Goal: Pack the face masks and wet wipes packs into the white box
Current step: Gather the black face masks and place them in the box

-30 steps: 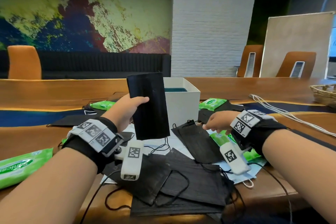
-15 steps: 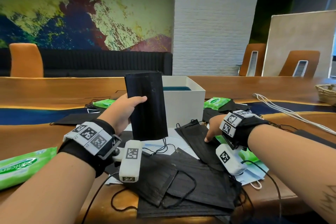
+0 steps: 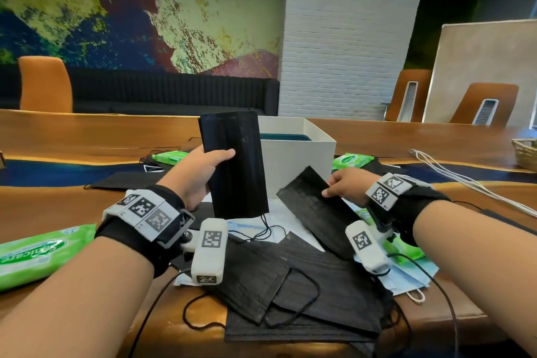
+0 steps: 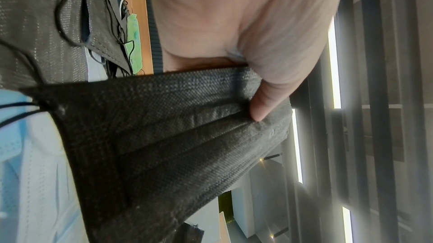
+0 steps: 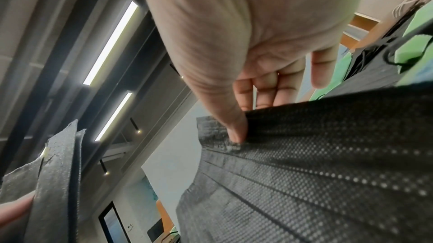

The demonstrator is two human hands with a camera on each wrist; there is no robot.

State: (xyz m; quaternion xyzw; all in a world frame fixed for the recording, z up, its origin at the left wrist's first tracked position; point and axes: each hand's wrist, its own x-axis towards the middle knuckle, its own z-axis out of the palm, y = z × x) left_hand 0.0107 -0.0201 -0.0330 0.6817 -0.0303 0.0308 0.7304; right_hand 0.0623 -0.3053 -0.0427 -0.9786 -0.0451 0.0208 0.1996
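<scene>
While both hands hold black masks, the white box (image 3: 296, 163) stands open behind them.
Left hand (image 3: 197, 174) grips an upright mask (image 3: 235, 166) before the box; right hand (image 3: 347, 184) pinches a tilted mask (image 3: 313, 206) just beside it.

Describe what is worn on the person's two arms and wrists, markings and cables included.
Both forearms are bare, with no sleeves. The left wrist and the right wrist each carry a black wrap with a grey-white band of square black-and-white code markers. A white rounded camera pod with similar markers hangs below each wrist. A thin black cable trails from each.
</scene>
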